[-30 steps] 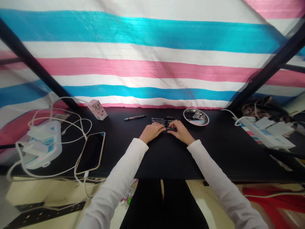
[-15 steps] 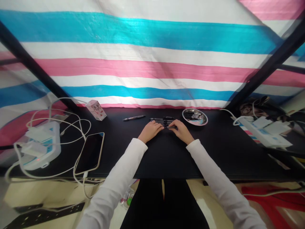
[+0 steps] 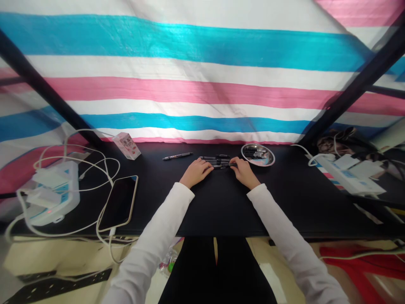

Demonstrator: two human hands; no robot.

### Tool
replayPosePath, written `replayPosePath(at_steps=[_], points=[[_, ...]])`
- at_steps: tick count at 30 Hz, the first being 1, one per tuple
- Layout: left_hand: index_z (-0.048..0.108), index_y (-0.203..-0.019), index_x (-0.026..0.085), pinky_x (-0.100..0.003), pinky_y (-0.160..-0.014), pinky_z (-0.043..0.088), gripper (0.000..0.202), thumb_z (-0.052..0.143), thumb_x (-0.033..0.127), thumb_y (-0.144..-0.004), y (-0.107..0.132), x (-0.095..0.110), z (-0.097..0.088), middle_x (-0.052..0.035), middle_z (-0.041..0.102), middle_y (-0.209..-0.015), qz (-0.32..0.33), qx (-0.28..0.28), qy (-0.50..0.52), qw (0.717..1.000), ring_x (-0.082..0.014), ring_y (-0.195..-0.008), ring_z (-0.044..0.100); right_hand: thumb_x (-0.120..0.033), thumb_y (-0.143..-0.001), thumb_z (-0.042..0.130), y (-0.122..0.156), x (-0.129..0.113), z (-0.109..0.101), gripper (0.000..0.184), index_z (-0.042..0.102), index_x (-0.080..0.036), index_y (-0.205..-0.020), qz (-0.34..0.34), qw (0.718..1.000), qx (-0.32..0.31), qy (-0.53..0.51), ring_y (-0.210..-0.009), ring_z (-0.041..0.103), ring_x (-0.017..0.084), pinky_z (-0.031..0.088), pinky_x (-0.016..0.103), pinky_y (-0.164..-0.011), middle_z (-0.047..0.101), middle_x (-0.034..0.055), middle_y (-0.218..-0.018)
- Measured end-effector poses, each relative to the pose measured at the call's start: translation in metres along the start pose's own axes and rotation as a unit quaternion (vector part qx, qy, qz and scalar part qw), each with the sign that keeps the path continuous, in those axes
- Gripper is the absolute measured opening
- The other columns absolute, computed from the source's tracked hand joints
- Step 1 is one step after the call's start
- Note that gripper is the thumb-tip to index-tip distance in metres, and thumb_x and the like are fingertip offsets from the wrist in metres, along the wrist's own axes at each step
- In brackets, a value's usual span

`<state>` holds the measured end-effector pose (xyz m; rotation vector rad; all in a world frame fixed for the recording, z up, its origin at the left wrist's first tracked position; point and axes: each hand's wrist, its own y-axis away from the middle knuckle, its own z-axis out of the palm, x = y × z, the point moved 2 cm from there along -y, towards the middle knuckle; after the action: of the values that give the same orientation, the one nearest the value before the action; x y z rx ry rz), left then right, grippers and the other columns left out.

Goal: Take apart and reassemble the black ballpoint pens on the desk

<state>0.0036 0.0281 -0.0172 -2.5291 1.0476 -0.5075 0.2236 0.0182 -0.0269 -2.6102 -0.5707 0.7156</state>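
Observation:
Several dark pens (image 3: 218,162) lie side by side in a row on the black table, between my two hands. My left hand (image 3: 195,172) is bent round the left ends of the pens, fingertips and thumb against the nearest ones. At their right ends my right hand (image 3: 244,173) is closed, thumb and fingers on the ends of the near pens. The fingers partly hide the pen ends. Apart from the row, a single pen (image 3: 177,156) lies to the left. A round metal bowl (image 3: 274,159) with black pen parts and small pieces stands right of the row.
On the left are a small pink-and-white box (image 3: 127,146), a phone (image 3: 118,203) on a charging cable and a power strip (image 3: 74,185) with tangled white cables. Another power strip (image 3: 351,177) is at the right. A striped sheet (image 3: 202,90) hangs behind the table (image 3: 218,211).
My hands have drawn slightly apart, left hand to the left and right hand to the right. More of the pen row shows between them.

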Motion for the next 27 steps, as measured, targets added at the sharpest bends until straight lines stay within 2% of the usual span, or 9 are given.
replayPosePath(at_steps=[8,12,21,27], points=[[0.063,-0.104,0.022,-0.031,-0.084,0.04,0.027,0.042,0.033,-0.092,0.001,0.002,0.012,-0.0051,0.056,-0.091,0.042,-0.039,0.033,0.998,-0.017,-0.088,0.051,-0.015,-0.083,0.043,-0.001,0.002,-0.002,0.014,0.048,-0.018,-0.095,0.003,1.0,0.024,0.006,-0.088,0.054,0.025,0.037,0.038,-0.08,0.061,0.0093,-0.093],[0.062,-0.105,0.024,-0.032,-0.082,0.039,0.024,0.046,0.034,-0.09,0.0,0.002,0.014,-0.0042,0.055,-0.096,0.023,-0.03,0.018,0.999,-0.018,-0.091,0.049,-0.015,-0.084,0.043,0.0,-0.003,-0.003,0.014,0.048,-0.019,-0.096,0.0,1.0,0.024,0.0,-0.088,0.054,0.025,0.037,0.039,-0.08,0.06,0.0089,-0.093],[0.057,-0.095,0.018,-0.032,-0.078,0.037,0.017,0.049,0.032,-0.089,-0.001,0.002,0.011,-0.0055,0.056,-0.095,-0.038,-0.001,-0.019,0.999,-0.0204,-0.093,0.049,-0.016,-0.083,0.043,0.001,-0.01,0.001,0.014,0.049,-0.02,-0.095,-0.003,1.0,-0.009,-0.006,-0.089,0.053,0.025,0.036,0.039,-0.08,0.06,0.0086,-0.093],[0.057,-0.101,0.02,-0.032,-0.08,0.036,0.027,0.031,0.023,-0.094,-0.001,0.01,0.003,-0.005,0.058,-0.097,-0.048,0.025,0.013,0.998,-0.0177,-0.091,0.051,-0.016,-0.083,0.044,0.001,-0.011,0.002,0.014,0.05,-0.02,-0.095,-0.008,1.0,-0.017,-0.003,-0.088,0.053,0.024,0.036,0.038,-0.078,0.061,0.008,-0.092]])
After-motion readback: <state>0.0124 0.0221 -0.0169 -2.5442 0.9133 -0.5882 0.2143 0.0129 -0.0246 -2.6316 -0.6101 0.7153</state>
